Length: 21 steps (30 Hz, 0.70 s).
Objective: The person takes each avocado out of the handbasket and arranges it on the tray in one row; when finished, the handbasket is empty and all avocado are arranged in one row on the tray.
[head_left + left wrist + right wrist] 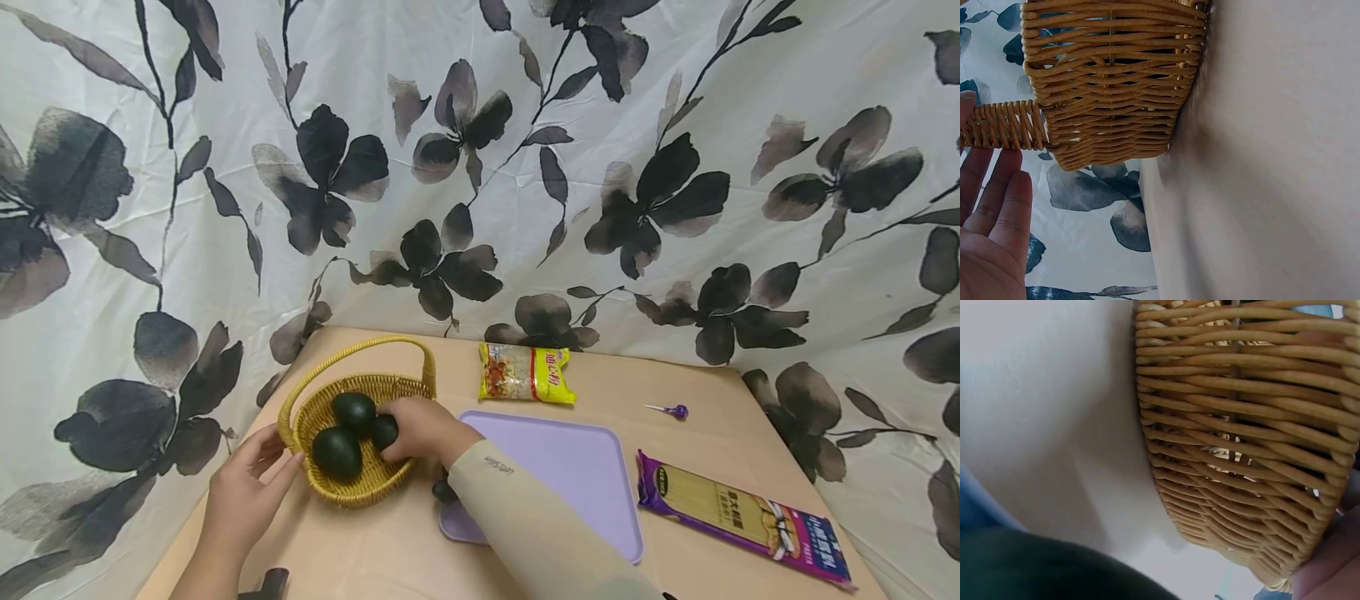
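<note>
Wicker basket is located at the table's left. Its handle is pinched near the base by the left hand; that hold should be kept steady, lest tipping be caused. Inside, on the right, a dark fruit is grasped by the right hand, just beside two more fruits; moderate pressure is advised, and rim contact is best avoided. Farther off, a yellow packet is noted.

The basket is golden, the avocados blackish green, the tray lilac, the cloth white with grey-black flowers.
</note>
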Motion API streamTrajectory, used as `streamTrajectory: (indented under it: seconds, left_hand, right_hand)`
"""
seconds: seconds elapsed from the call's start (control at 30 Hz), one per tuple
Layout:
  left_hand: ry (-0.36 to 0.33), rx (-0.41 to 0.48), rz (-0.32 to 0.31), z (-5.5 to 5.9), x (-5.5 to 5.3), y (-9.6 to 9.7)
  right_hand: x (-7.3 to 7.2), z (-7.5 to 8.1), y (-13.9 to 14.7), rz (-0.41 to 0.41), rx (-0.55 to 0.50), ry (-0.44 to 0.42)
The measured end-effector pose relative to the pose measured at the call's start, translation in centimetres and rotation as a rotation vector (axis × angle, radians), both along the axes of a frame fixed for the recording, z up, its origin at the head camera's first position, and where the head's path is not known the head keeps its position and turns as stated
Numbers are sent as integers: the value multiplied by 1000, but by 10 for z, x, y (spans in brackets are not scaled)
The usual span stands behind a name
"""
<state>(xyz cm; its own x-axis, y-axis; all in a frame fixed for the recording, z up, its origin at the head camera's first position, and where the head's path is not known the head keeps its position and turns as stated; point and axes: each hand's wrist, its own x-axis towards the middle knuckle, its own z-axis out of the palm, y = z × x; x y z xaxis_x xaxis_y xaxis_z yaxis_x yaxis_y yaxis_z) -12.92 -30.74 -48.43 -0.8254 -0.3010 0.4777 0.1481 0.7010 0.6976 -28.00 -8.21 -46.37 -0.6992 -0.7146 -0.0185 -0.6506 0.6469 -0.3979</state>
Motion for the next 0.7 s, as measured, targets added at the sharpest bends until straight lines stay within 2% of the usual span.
streamTrajectory:
  seconds: [0.33, 0.7]
  left_hand:
    - [-7, 21, -1, -2, 0, 0]
    - [-14, 27, 1, -1, -1, 0]
  right_hand:
    - [-1, -1, 6, -109, -224, -161]
    - [2, 2, 17, -130, -369, -264]
